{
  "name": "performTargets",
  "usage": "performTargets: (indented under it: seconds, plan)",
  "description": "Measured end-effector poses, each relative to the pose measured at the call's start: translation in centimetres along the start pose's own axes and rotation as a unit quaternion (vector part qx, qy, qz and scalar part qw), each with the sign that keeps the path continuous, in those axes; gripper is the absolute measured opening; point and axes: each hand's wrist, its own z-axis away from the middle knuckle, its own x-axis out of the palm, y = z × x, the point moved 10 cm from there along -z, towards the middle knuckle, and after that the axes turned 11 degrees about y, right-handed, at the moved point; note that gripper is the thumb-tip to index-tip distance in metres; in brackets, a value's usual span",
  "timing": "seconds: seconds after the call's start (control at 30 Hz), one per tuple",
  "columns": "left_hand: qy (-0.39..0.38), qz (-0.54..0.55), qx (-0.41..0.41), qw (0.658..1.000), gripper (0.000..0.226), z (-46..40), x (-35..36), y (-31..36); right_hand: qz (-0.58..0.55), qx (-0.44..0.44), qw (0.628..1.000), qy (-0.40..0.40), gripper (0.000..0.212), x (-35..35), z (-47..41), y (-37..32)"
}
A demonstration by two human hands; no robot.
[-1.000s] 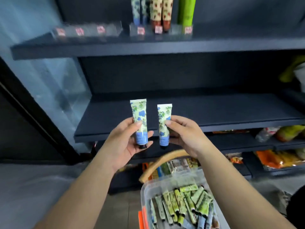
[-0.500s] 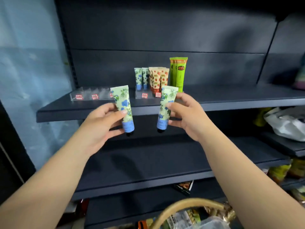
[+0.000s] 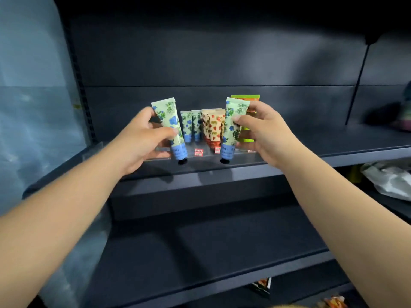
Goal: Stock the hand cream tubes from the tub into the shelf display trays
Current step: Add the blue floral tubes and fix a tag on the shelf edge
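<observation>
I have one blue-flowered tube in each hand, both held upright, cap down, in front of the upper shelf [image 3: 333, 152]. My left hand [image 3: 142, 141] pinches the left tube [image 3: 170, 127] between thumb and fingers around its middle; the tube leans a little to the left at the top, and its black cap hangs just above the shelf's front edge. My right hand [image 3: 262, 134] pinches the right tube [image 3: 233, 127] the same way, thumb on its front face, cap also just above the front edge.

Between the two tubes, farther back on that shelf, sits the clear tray [image 3: 200, 155] with red price tags on its front wall. In it stand two blue tubes [image 3: 191, 126] like mine on the left, and red-flowered tubes [image 3: 213, 127] just beside them on the right. A taller green tube [image 3: 246, 130] stands behind my right hand, mostly hidden by it. I cannot tell whether either held tube touches the tray.

The lower shelf [image 3: 200, 252] runs below my forearms. At the right edge of the view a white bag [image 3: 391, 183] lies on a neighbouring shelf, and some packets [image 3: 262, 285] show beneath the lower shelf's front edge
</observation>
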Motion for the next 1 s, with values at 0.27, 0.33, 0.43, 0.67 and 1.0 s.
performTargets:
  seconds: [0.27,0.33,0.43,0.67,1.0]
  plan:
    - [-0.079,-0.104,0.058,0.99,0.016,-11.9,-0.2,-1.6,0.133,-0.035,0.99,0.038,0.019,5.7,-7.9,0.8]
    - [-0.093,-0.115,0.062,0.987,0.017,-14.2,0.0,-1.7,0.156,-0.045,0.985,0.055,0.022,6.4,-9.4,0.4]
    - [-0.125,-0.113,0.051,0.984,0.019,-16.5,0.7,-2.4,0.193,-0.058,0.978,0.062,0.027,7.7,-11.2,0.1]
    - [-0.157,-0.12,0.045,0.979,0.023,-19.2,2.8,-3.9,0.34,-0.075,0.936,0.048,0.024,9.4,-13.8,0.3]
    - [-0.154,-0.185,0.061,0.969,0.024,-20.6,4.9,-6.3,0.596,-0.181,0.78,-0.062,0.021,12.4,-16.2,1.0]
